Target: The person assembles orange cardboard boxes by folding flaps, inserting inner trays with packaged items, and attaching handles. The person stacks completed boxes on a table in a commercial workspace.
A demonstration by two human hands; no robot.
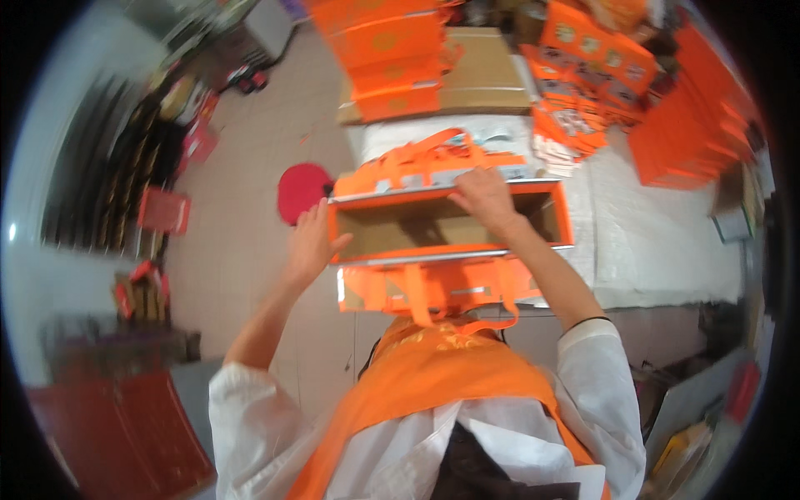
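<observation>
An orange cardboard gift box (400, 223), long and open at the top with a bare brown inside, lies crosswise in front of me. Orange flaps with ribbon handles (414, 292) fold outward on its near and far sides. My left hand (310, 247) holds the left end wall, its fingers along the outside and the thumb over the rim. On the far rim, right of the middle, my right hand (486, 198) is closed, with the thumb toward the inside and the other fingertips partly hidden.
Stacked orange boxes (387, 54) stand on a large brown carton (487, 71) beyond the white-covered work surface (658, 242). More orange flat pieces (692, 117) are piled at the far right. A red round stool (302, 192) stands on the tiled floor at left.
</observation>
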